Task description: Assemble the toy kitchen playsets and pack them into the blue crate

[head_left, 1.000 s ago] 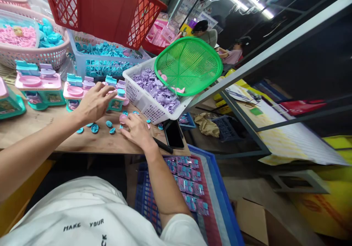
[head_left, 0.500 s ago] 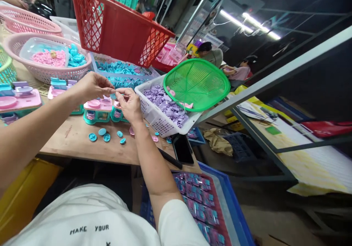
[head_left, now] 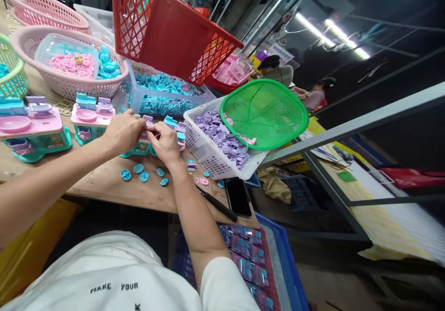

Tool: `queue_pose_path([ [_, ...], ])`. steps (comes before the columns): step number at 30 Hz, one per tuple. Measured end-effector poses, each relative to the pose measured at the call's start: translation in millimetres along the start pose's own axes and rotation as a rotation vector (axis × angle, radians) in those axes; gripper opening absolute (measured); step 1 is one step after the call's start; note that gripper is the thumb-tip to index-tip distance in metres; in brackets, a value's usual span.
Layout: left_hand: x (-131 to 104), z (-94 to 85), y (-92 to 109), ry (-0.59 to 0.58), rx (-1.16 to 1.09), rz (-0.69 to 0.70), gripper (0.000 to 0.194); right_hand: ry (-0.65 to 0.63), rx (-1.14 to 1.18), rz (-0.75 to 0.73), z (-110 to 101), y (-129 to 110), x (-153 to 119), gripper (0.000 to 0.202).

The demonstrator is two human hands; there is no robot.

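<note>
A: In the head view, where are the hands?
B: Left of the white basket [head_left: 203, 152]. The left hand [head_left: 125, 131] and right hand [head_left: 164, 143] meet, fingertips drawn in close to each other.
A: Clamped on what?
B: I can't tell; the fingers hide whatever may be between them.
A: And the toy stands?
B: One toy stand [head_left: 140, 148] is just below the fingers, left of the white basket; another pink-topped stand [head_left: 93, 116] is farther left of it.
A: How would a stand handle?
B: Light and stiff, I'd judge, being hollow plastic. Take it by the teal base; the small upright pieces on top look easier to knock or snap.
A: The blue discs [head_left: 138, 168]?
B: They lie left of the white basket, on the near side. Probably feather-light, hard and a bit slippery, so pinch them by the rim, not across the smooth face.
</note>
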State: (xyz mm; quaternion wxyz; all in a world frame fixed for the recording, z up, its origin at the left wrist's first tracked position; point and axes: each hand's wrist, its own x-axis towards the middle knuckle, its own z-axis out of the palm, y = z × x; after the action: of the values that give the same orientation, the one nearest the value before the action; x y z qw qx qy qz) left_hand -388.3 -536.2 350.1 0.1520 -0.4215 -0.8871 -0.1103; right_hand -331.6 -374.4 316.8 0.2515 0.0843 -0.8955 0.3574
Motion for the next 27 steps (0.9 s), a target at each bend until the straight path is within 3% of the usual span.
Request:
queue_pose_path([
  [7,-14.0,15.0,-11.6,0.078,0.013,0.168,0.026,-0.182,-0.274,-0.036,-16.6,-5.2,10.2,0.014],
  [12,-11.2,16.3,-8.1,-0.019,0.04,0.274,0.016,-0.257,-0.384,-0.024,-12.8,-8.1,17.4,0.019],
  [16,-3.5,14.4,-7.2,-0.07,-0.024,0.26,0.018,-0.239,-0.514,0.043,-7.6,-17.2,17.0,0.023],
  [18,-3.9,11.2,-8.2,-0.051,-0.021,0.26,0.017,-0.195,-0.516,0.054,-10.1,-20.7,6.6,0.021],
  [21,-16.9,4.7,-7.6,0.064,0.005,0.276,0.02,-0.121,-0.441,0.049,-21.4,-21.0,-29.9,0.019],
  [25,-53.0,4.3,0.7,0.241,-0.127,0.229,0.029,-0.222,-0.387,0.139,-35.1,-19.6,-89.2,0.013],
  [27,-72.2,11.3,4.9,0.237,-0.21,0.202,0.025,-0.256,-0.376,0.154,-32.1,-23.1,-104.5,0.012],
])
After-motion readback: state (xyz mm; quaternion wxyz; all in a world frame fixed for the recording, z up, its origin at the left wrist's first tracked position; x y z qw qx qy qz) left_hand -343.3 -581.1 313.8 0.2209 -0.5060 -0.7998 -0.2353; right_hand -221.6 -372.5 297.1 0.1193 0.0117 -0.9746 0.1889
